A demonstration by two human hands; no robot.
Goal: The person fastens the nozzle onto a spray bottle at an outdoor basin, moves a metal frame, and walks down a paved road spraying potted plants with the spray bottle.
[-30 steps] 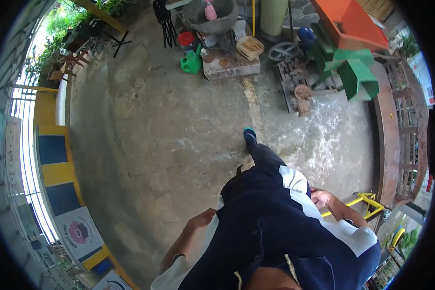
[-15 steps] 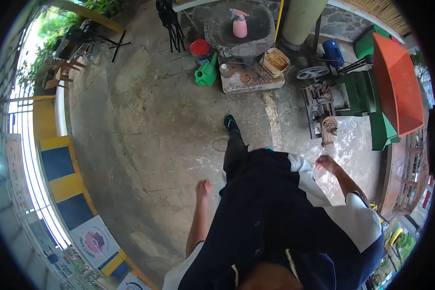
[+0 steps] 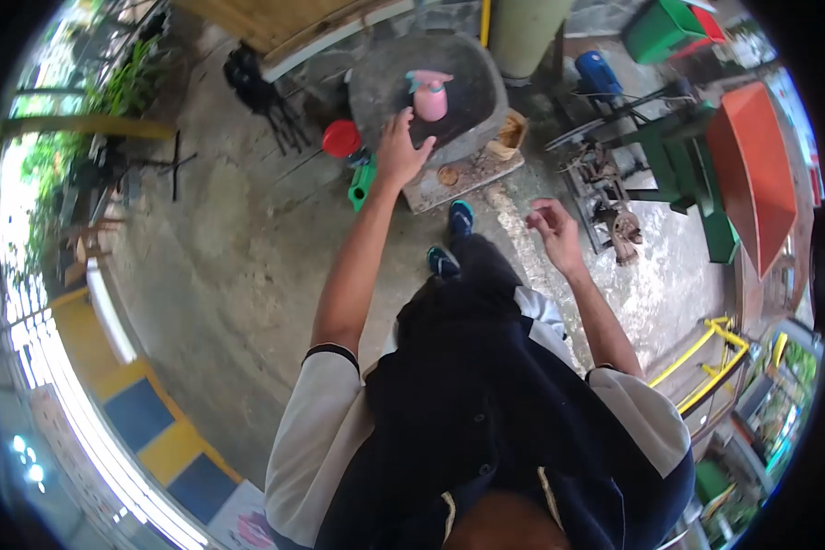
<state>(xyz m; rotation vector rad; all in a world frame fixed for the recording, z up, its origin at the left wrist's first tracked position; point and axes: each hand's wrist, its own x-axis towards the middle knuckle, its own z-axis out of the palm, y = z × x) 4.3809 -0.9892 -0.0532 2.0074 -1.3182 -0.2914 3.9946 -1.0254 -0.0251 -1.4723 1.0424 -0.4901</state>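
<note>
A pink spray bottle (image 3: 430, 99) stands in the grey stone basin (image 3: 479, 78). My left hand (image 3: 401, 151) is stretched out at the basin's near left edge, just below the bottle, with its fingers apart and nothing in it. Out to the right, my right hand (image 3: 555, 234) hangs in the air over the floor, left of a rusty machine part (image 3: 624, 234). Its fingers are curled but apart, and I see nothing in them. Both my shoes stand on the floor in front of the stone base (image 3: 467, 179).
Beside the basin are a red bucket (image 3: 341, 138) and a green watering can (image 3: 362, 183). A basket (image 3: 510, 136) sits on the base's right end. At right stands a machine with an orange hopper (image 3: 752, 174). A yellow frame (image 3: 706, 362) lies lower right.
The basin and bottle are closer in view. My left hand has risen and reached forward to the basin, its fingers spreading. My right hand has moved forward and left, and both feet now show together.
</note>
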